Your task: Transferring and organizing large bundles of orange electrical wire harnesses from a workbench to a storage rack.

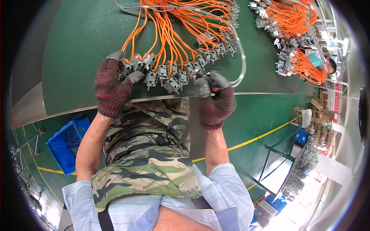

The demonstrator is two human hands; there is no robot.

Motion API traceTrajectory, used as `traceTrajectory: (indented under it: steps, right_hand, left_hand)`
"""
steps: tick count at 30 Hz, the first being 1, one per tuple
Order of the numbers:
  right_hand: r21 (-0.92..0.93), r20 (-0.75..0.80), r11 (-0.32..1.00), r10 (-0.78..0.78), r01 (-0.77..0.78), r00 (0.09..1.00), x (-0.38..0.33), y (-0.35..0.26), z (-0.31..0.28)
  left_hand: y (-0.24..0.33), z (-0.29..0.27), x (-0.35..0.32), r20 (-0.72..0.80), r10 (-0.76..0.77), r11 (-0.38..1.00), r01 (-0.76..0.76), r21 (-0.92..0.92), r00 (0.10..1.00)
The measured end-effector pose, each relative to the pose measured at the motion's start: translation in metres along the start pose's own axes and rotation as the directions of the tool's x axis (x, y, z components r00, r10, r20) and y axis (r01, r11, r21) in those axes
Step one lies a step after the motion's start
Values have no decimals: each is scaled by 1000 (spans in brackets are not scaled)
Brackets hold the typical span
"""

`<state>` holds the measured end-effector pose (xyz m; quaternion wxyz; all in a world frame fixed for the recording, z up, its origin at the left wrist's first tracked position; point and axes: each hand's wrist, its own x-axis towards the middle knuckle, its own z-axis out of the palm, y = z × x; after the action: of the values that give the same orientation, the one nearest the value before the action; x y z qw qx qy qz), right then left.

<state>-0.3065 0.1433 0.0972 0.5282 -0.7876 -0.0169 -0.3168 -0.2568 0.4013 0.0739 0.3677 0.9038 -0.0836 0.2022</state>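
My left hand (111,86), in a dark red knitted glove with grey fingertips, is closed round a small grey metal block (127,68) at the end of an orange cable. Its thumb and fingers partly cover that block. My right hand (216,98), gloved alike and a little blurred, is closed near the table edge. A dark piece with a bit of red shows between its fingers, too hidden to name. Thin grey tubing (242,57) curves down to beside this hand. Between both hands lies a row of grey blocks (171,82) on orange cables (165,34).
The green tabletop (84,38) ends just in front of me. More orange cable bundles (289,17) with grey blocks lie at the far right, near another person (327,63). A blue crate (63,148) stands on the floor at left. A green-framed stand (269,165) is at right.
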Motion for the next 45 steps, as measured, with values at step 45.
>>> traceTrajectory:
  steps: [45]
  right_hand:
    - [211, 356, 869, 358, -447, 863, 8, 33, -9]
  left_hand:
    - [-4, 7, -5, 38, -24, 1000, 23, 20, 999]
